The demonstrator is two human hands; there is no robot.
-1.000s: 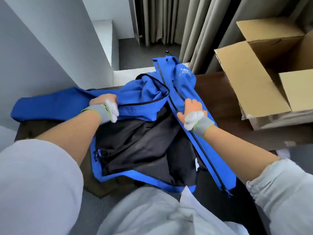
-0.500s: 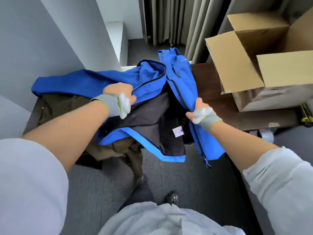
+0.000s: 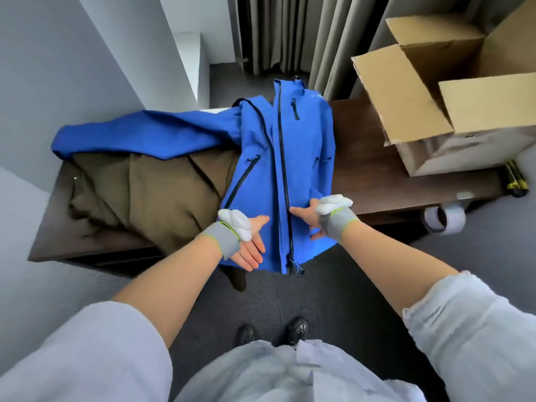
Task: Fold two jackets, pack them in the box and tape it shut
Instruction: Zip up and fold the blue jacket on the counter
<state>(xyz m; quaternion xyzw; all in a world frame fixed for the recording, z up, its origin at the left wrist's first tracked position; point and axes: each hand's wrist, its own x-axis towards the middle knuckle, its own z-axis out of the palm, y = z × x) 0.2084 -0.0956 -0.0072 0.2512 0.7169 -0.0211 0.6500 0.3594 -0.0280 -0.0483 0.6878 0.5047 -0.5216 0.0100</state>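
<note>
1. Jackets share the dark tabletop (image 3: 377,175): the blue jacket (image 3: 307,146) lies front-up with its zip closed, its hem hanging over the near edge and one sleeve stretched left across the brown jacket (image 3: 162,198), which is bunched beneath it.
2. Left hand (image 3: 249,242): grip spread, fingers straight, lying against the blue jacket's left panel near the hem.
3. Right hand (image 3: 311,219): grip pinching the right panel just beside the zip, thumb on top, fingers curled underneath.
4. Cardboard box (image 3: 406,91) stands at the tabletop's right end, flaps open.
5. Tape roll (image 3: 443,220) sits low beside the tabletop's near right edge.
</note>
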